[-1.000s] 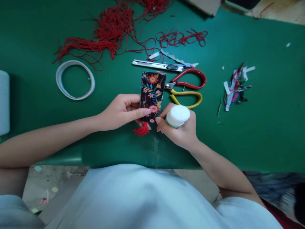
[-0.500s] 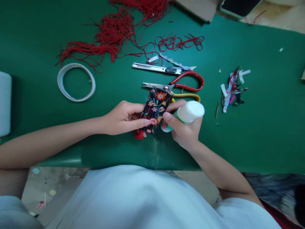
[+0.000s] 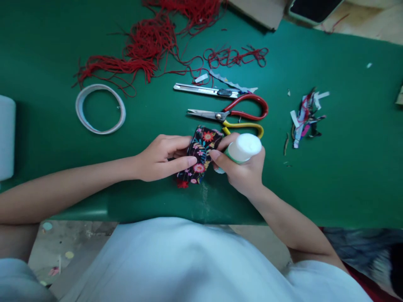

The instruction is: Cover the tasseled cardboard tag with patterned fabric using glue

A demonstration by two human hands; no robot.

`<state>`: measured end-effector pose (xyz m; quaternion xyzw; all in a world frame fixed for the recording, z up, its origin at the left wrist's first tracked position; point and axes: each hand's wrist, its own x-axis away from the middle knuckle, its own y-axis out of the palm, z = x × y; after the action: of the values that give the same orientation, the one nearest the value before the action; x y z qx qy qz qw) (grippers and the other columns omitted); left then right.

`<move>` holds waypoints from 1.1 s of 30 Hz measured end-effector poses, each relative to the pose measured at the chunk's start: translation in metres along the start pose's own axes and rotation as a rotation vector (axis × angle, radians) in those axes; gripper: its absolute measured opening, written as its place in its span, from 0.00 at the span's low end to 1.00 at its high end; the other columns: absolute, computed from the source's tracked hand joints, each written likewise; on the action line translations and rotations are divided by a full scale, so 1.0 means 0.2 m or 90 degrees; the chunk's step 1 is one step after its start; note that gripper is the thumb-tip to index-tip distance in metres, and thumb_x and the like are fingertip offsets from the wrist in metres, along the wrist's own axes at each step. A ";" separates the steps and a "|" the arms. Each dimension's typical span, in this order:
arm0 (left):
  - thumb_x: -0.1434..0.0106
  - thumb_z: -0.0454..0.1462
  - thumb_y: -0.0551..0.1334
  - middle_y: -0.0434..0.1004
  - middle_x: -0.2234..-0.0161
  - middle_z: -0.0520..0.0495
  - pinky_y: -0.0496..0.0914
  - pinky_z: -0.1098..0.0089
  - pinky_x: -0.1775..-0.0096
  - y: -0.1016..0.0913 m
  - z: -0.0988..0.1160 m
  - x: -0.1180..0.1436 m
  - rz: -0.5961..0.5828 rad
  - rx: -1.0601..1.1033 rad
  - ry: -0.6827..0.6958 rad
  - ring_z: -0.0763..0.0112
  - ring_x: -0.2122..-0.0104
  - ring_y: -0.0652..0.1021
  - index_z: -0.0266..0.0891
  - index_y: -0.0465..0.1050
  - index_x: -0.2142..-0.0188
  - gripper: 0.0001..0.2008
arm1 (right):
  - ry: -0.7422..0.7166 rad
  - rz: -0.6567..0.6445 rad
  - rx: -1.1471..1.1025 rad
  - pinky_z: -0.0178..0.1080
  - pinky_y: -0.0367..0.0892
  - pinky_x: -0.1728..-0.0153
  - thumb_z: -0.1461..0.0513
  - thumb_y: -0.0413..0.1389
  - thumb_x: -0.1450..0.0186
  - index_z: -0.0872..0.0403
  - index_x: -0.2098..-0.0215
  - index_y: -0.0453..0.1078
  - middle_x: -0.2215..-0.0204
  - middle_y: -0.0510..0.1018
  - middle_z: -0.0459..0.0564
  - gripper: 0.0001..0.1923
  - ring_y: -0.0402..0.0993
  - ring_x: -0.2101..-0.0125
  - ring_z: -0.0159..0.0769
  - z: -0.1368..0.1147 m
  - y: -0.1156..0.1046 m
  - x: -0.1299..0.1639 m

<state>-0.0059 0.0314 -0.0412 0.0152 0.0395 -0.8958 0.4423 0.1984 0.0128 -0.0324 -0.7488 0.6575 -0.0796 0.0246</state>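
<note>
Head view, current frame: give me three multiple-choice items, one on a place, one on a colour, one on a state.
1. The metal scissors lie where?
A. beyond the black floral fabric pouch
B. inside the white tape ring
C. on the white shirt

2. The scissors' handles are:
A. both blue
B. red and yellow
C. both black

3. The right hand:
A. lies flat and bare
B. grips a white-capped glue bottle
C. holds the silver utility knife

Answers: 1 A, they lie farther up the green table; 2 B, one loop of each; 3 B, fingers wrap the bottle.
</note>
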 end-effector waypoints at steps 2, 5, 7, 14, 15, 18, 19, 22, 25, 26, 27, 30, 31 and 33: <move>0.36 0.39 0.63 0.76 0.71 0.49 0.68 0.79 0.72 0.01 0.00 0.00 0.062 0.002 -0.010 0.77 0.73 0.74 0.35 0.75 0.66 0.09 | -0.001 -0.048 0.018 0.34 0.63 0.78 0.61 0.65 0.44 0.51 0.75 0.69 0.80 0.71 0.41 0.09 0.66 0.80 0.28 -0.03 0.01 0.01; 0.36 0.39 0.63 0.79 0.66 0.47 0.72 0.76 0.64 0.01 0.02 0.00 0.109 0.044 -0.067 0.73 0.66 0.78 0.35 0.77 0.63 0.09 | -0.005 -0.095 0.050 0.33 0.60 0.79 0.61 0.66 0.44 0.53 0.75 0.67 0.81 0.70 0.40 0.11 0.63 0.81 0.25 -0.07 0.02 0.01; 0.37 0.39 0.64 0.81 0.64 0.47 0.73 0.74 0.60 0.02 0.02 -0.01 0.117 0.089 -0.117 0.71 0.63 0.79 0.35 0.78 0.62 0.09 | 0.002 -0.096 0.070 0.33 0.60 0.79 0.58 0.67 0.44 0.53 0.75 0.67 0.81 0.70 0.40 0.13 0.63 0.81 0.25 -0.08 0.03 0.02; 0.37 0.48 0.63 0.82 0.67 0.49 0.78 0.68 0.67 0.02 -0.01 -0.02 0.175 0.371 -0.228 0.64 0.64 0.83 0.40 0.66 0.64 0.14 | 0.016 -0.105 0.009 0.37 0.66 0.75 0.48 0.60 0.39 0.51 0.63 0.68 0.73 0.74 0.46 0.17 0.68 0.76 0.32 0.00 -0.01 0.01; 0.38 0.47 0.64 0.82 0.68 0.50 0.79 0.68 0.67 0.02 0.00 -0.03 0.169 0.386 -0.234 0.64 0.64 0.83 0.40 0.65 0.65 0.15 | 0.004 -0.112 -0.012 0.37 0.66 0.75 0.47 0.59 0.38 0.50 0.61 0.66 0.72 0.74 0.46 0.17 0.68 0.76 0.32 0.01 -0.02 0.01; 0.40 0.46 0.67 0.82 0.70 0.51 0.79 0.68 0.67 -0.01 0.02 -0.04 0.114 0.418 -0.260 0.64 0.66 0.84 0.39 0.65 0.65 0.16 | -0.040 -0.150 -0.086 0.37 0.65 0.77 0.50 0.56 0.35 0.47 0.57 0.59 0.72 0.73 0.43 0.15 0.67 0.78 0.32 0.03 -0.05 0.00; 0.40 0.46 0.67 0.82 0.70 0.50 0.79 0.68 0.68 -0.02 0.03 -0.05 0.086 0.426 -0.278 0.64 0.68 0.84 0.38 0.66 0.65 0.16 | -0.051 -0.163 -0.103 0.36 0.64 0.78 0.52 0.56 0.35 0.46 0.57 0.57 0.73 0.73 0.43 0.15 0.67 0.78 0.32 0.03 -0.06 0.00; 0.39 0.45 0.66 0.83 0.69 0.46 0.78 0.71 0.73 -0.06 0.05 -0.05 -0.025 0.425 -0.325 0.66 0.74 0.83 0.36 0.69 0.64 0.14 | -0.067 -0.187 -0.053 0.36 0.64 0.78 0.55 0.57 0.35 0.46 0.58 0.56 0.72 0.75 0.44 0.14 0.69 0.78 0.32 0.00 -0.12 -0.03; 0.37 0.42 0.65 0.84 0.67 0.43 0.77 0.74 0.73 -0.09 0.05 -0.05 -0.117 0.385 -0.338 0.68 0.75 0.83 0.35 0.73 0.62 0.11 | -0.166 -0.201 0.124 0.39 0.70 0.72 0.56 0.61 0.38 0.47 0.55 0.62 0.66 0.78 0.49 0.16 0.75 0.71 0.37 -0.02 -0.17 -0.06; 0.36 0.41 0.64 0.84 0.67 0.43 0.78 0.74 0.72 -0.10 0.06 -0.05 -0.138 0.370 -0.340 0.67 0.74 0.83 0.35 0.74 0.61 0.10 | -0.223 -0.216 0.178 0.40 0.71 0.68 0.57 0.62 0.39 0.47 0.54 0.63 0.63 0.79 0.50 0.17 0.77 0.68 0.39 -0.02 -0.19 -0.07; 0.36 0.41 0.64 0.84 0.67 0.43 0.78 0.73 0.71 -0.11 0.06 -0.05 -0.155 0.355 -0.341 0.67 0.72 0.83 0.36 0.75 0.61 0.10 | -0.286 -0.232 0.222 0.40 0.72 0.65 0.58 0.63 0.39 0.48 0.53 0.64 0.61 0.79 0.51 0.18 0.78 0.64 0.40 -0.03 -0.19 -0.08; 0.37 0.41 0.64 0.83 0.68 0.43 0.79 0.72 0.70 -0.12 0.06 -0.05 -0.192 0.328 -0.347 0.66 0.70 0.84 0.36 0.76 0.62 0.10 | -0.428 -0.255 0.306 0.42 0.73 0.61 0.61 0.62 0.38 0.49 0.50 0.65 0.58 0.81 0.52 0.19 0.79 0.60 0.41 -0.03 -0.20 -0.11; 0.37 0.41 0.65 0.83 0.68 0.43 0.79 0.72 0.69 -0.12 0.07 -0.05 -0.200 0.323 -0.349 0.66 0.70 0.83 0.36 0.77 0.62 0.10 | -0.451 -0.254 0.327 0.43 0.73 0.60 0.61 0.61 0.38 0.49 0.50 0.66 0.58 0.81 0.52 0.18 0.79 0.60 0.41 -0.03 -0.20 -0.11; 0.37 0.41 0.65 0.83 0.68 0.42 0.79 0.72 0.69 -0.12 0.07 -0.05 -0.210 0.317 -0.359 0.67 0.71 0.83 0.36 0.77 0.62 0.10 | -0.475 -0.247 0.362 0.45 0.72 0.59 0.60 0.60 0.37 0.49 0.49 0.66 0.57 0.81 0.52 0.17 0.79 0.60 0.41 -0.03 -0.19 -0.12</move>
<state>-0.0191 0.0533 -0.0258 -0.1309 -0.2995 -0.9060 0.2688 0.2328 0.0423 -0.0239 -0.7981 0.4054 0.0142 0.4454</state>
